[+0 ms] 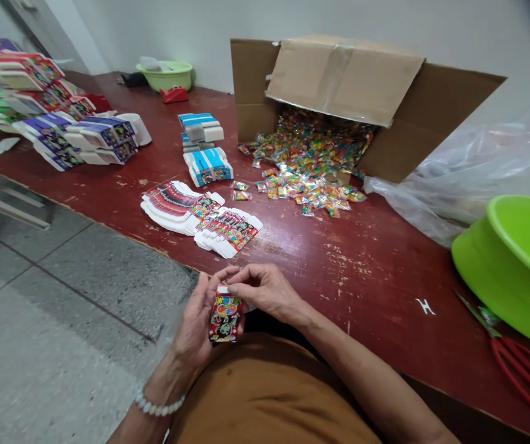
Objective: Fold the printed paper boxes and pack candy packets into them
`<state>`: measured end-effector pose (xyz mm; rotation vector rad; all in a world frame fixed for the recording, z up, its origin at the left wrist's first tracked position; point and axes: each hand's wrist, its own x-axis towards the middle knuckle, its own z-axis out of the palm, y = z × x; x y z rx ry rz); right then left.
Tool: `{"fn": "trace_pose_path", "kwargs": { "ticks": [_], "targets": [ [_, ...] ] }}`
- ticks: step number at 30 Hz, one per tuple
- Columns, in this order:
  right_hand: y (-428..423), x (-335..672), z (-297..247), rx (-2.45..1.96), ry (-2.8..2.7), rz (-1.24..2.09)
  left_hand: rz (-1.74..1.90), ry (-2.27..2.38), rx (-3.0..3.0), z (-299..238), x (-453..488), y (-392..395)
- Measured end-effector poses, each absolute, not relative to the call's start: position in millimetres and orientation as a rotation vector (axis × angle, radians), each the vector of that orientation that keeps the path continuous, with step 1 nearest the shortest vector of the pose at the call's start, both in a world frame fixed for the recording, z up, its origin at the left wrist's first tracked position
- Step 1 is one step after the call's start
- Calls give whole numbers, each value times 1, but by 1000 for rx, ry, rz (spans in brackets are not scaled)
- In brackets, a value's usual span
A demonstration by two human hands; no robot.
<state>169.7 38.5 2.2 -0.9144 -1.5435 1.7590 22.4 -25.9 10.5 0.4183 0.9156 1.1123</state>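
Observation:
A small red printed box (pixel 224 317) sits upright in my left hand (pixel 197 324), whose fingers wrap round its side. My right hand (pixel 265 290) is curled over the box's top end, fingertips pinched on the top flap. Both hands are close to my body, at the near edge of the dark red table (pixel 376 265). Just beyond them lie two fanned stacks of flat, unfolded red box blanks (pixel 200 213).
An open cardboard carton (pixel 339 80) lies on its side, spilling small colourful candy packets (pixel 308 179). Blue folded boxes (pixel 207 163) and stacks of finished boxes (pixel 61 123) lie at left. Green basins (pixel 519 259), red scissors (pixel 524 367) and a clear plastic bag (pixel 477 166) are at right.

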Motion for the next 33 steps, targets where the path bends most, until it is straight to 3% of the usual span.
{"fn": "trace_pose_path", "kwargs": {
  "ticks": [4,11,15,18,25,28,33],
  "targets": [
    [41,164,6,-815,-1421,1897,1126,946,449,7,22,-26],
    [32,172,3,-611,-1939,1302,1195,1019,390,8,21,-23],
    [36,175,-7,-637,-2121,1233,1181,1092,396,-4,18,-27],
    [64,175,-13,-835,-2075,1175,1199,1274,524,-23,6,-35],
    [143,167,-20,-1580,-2081,565,1265,1679,882,-44,-32,-44],
    [148,160,-29,-1627,-2007,593,1280,1730,985,-36,-29,-41],
    [148,167,-25,-1501,-1565,1019,1499,1876,1230,-10,-18,-23]
  ]
}}
